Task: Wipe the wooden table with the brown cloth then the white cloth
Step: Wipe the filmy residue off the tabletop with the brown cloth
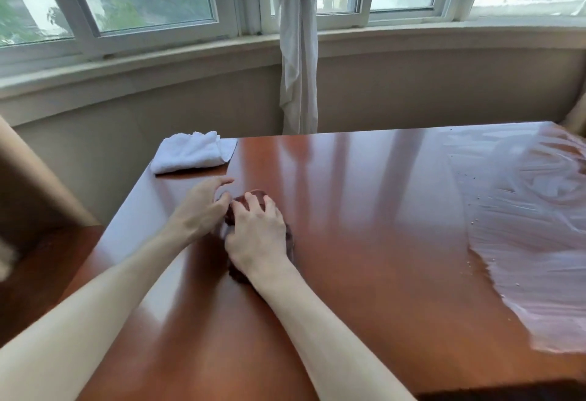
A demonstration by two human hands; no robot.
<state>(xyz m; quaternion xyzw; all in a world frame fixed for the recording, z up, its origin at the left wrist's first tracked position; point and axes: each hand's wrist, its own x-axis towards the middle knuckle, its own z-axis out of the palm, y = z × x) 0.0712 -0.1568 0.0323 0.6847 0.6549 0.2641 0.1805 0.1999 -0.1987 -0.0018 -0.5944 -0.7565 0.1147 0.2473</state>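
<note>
Right hand (pixel 258 235) on top of the brown cloth (pixel 287 237), fingers curled over its bunched far end, grip holding it against the wooden surface (pixel 364 210). Left hand (pixel 203 207) just beside it, fingers loose and spread, thumb side touching the cloth edge, gripping nothing. White cloth (pixel 193 151) folded at the far left corner. Wet smear streaks (pixel 523 210) cover the right side.

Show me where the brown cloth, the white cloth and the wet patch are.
brown cloth (pixel 257 195): head view, far end past the fingers.
white cloth (pixel 193 152): head view, middle of the folds.
wet patch (pixel 520 204): head view, streaked middle, table's right side.
</note>
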